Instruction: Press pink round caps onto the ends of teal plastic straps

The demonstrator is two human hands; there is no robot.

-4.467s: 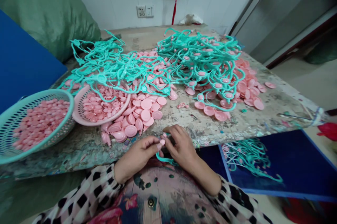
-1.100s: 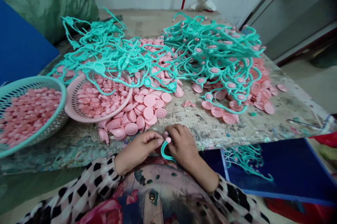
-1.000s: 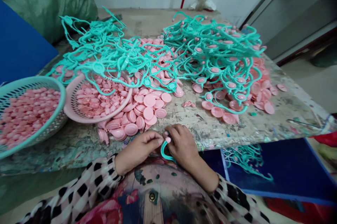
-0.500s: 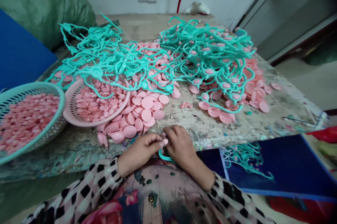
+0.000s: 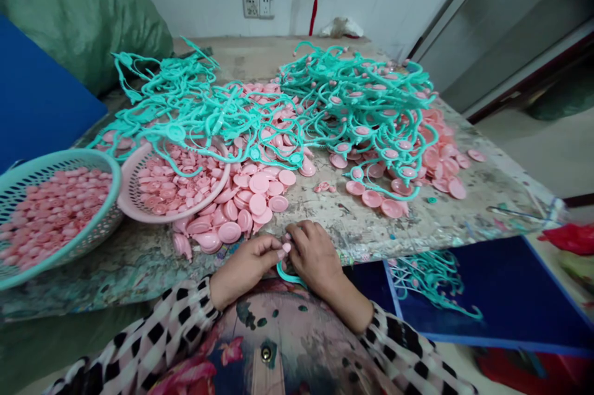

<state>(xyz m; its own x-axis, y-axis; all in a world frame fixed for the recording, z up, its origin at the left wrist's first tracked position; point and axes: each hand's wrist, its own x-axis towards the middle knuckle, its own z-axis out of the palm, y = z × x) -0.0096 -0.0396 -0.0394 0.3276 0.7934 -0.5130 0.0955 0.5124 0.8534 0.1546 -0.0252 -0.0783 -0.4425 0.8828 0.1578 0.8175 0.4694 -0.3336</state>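
At the table's front edge my two hands meet, fingertips almost touching. My left hand (image 5: pixel 248 263) pinches a small pink plastic piece (image 5: pixel 286 247) between thumb and forefinger. My right hand (image 5: pixel 316 257) is closed around a turquoise curved plastic tube (image 5: pixel 288 276), whose bend hangs out below the fingers. The rest of the tube is hidden by the hand. Just beyond my hands lies a heap of pink round plastic parts (image 5: pixel 258 194).
Left stand a turquoise basket (image 5: pixel 104 209) and a pink basket (image 5: pixel 127 187), both holding small pink pieces. Turquoise tube parts (image 5: pixel 185 104) pile up behind them. More tubes with pink pieces (image 5: pixel 362 98) heap at the right. Below, a blue box (image 5: pixel 501 296) holds similar tubes.
The view has tilted and shifted slightly, so the scene sits a little differently. Both hands keep nearly the same pose, the pink piece still at the left fingertips.
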